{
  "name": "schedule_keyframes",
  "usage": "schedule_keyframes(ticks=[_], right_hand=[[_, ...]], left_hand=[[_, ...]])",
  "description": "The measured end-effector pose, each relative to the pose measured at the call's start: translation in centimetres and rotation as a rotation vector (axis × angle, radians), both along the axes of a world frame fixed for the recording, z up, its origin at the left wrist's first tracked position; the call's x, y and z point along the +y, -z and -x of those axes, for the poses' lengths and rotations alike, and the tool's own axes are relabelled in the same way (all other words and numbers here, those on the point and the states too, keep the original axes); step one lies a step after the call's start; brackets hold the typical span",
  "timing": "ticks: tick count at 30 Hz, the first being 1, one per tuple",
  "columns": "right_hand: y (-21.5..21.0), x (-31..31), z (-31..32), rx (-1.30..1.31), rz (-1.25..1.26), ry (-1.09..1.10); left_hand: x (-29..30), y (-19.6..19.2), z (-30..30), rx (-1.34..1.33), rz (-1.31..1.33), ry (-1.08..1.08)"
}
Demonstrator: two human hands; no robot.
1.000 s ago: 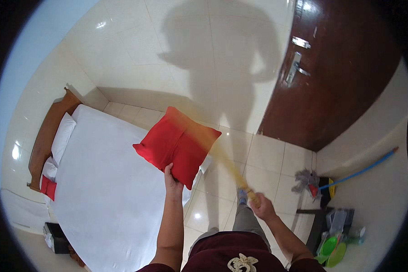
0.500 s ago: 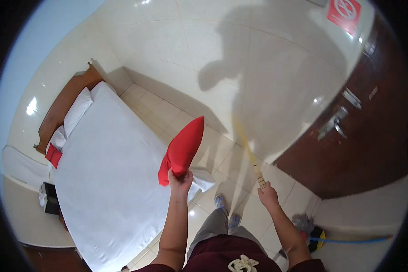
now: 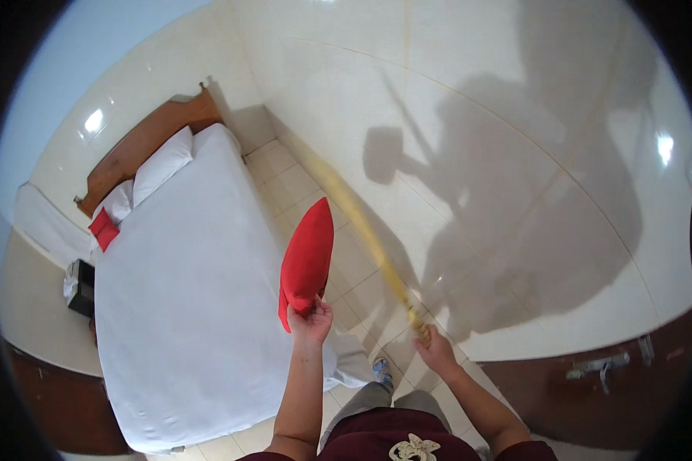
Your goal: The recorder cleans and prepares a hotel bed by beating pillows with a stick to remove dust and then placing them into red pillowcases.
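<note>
My left hand (image 3: 311, 320) is closed round the lower corner of a small red cushion (image 3: 307, 250), holding it up over the near right edge of the bed (image 3: 200, 300). In my right hand (image 3: 436, 349) is a long yellow cane-like stick (image 3: 367, 238), gripped by its banded lower end. The stick slants up and left past the cushion's right side, apart from it, and its far end is smeared by motion.
Two white pillows (image 3: 163, 164) and another red cushion (image 3: 104, 230) lie by the wooden headboard (image 3: 148, 151). A black box (image 3: 80, 286) stands left of the bed. A tiled wall (image 3: 469, 192) rises at right, with a dark brown door (image 3: 546, 396) at lower right.
My view has turned to the right. The stick has swung up and left, nearer the cushion. The cushion is still in my left hand and stands more upright.
</note>
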State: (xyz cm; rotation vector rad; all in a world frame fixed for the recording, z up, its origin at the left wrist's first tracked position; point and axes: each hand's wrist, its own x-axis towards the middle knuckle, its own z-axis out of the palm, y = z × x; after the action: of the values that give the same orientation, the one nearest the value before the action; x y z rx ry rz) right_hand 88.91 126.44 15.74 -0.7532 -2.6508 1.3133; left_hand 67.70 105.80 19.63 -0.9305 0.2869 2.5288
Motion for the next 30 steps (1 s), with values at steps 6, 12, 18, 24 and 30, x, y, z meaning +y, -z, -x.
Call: schedule_keyframes(ticks=[6, 12, 18, 24, 30], right_hand=[[2.2, 3.9, 13.6, -0.198, 0.041, 0.079], [-3.1, 3.2, 25.3, 0.089, -0.012, -0.542], [1.0, 7.5, 39.7, -0.028, -0.019, -0.339], [-7.1, 2.5, 52.3, 0.664, 0.094, -0.936], [-7.0, 1.4, 61.1, 0.482, -0.177, -1.168]], left_hand=[[1.4, -1.2, 6.2, -0.048, 0.0, -0.141], [1.0, 0.7, 12.0, -0.018, 0.057, -0.195], [2.6, 2.9, 19.6, -0.071, 0.207, -0.245], [6.2, 2.9, 27.0, -0.042, 0.445, -0.147], [6.0, 2.4, 33.3, -0.033, 0.532, -0.037]])
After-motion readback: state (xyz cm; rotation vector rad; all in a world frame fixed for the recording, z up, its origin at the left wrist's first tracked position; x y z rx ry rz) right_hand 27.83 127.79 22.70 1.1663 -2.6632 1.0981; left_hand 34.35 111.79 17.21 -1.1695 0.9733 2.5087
